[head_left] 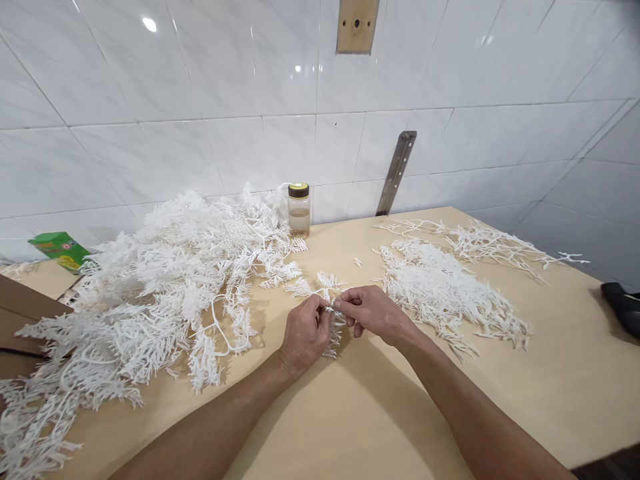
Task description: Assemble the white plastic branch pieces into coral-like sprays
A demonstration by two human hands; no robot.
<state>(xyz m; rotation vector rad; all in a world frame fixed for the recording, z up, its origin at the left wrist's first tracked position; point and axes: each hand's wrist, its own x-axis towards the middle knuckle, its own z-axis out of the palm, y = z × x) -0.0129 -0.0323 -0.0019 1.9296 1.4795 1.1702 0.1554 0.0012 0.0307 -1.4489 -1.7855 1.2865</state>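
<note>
Both of my hands meet near the middle of the table around a white artificial branch [327,283] with feathery, needle-like leaves. My left hand [306,332] is closed, its thumb and forefinger pinching the branch's stem. On the other side my right hand [373,312] pinches the same branch close to the left fingertips. Part of the leafy sprig shows beyond the fingers and part hangs below them. The exact spot between the fingertips is mostly hidden. To the left lies a large heap of white artificial branches [170,280]. A flatter pile of white leafy sprigs [440,287] is on the right.
Bare white stems [500,247] lie at the back right. A lidded jar [299,217] of liquid stands near the tiled wall, where a metal strip [397,173] leans. A green box [60,248] sits far left beside brown cardboard [25,313]. A black object [621,308] is at the right edge.
</note>
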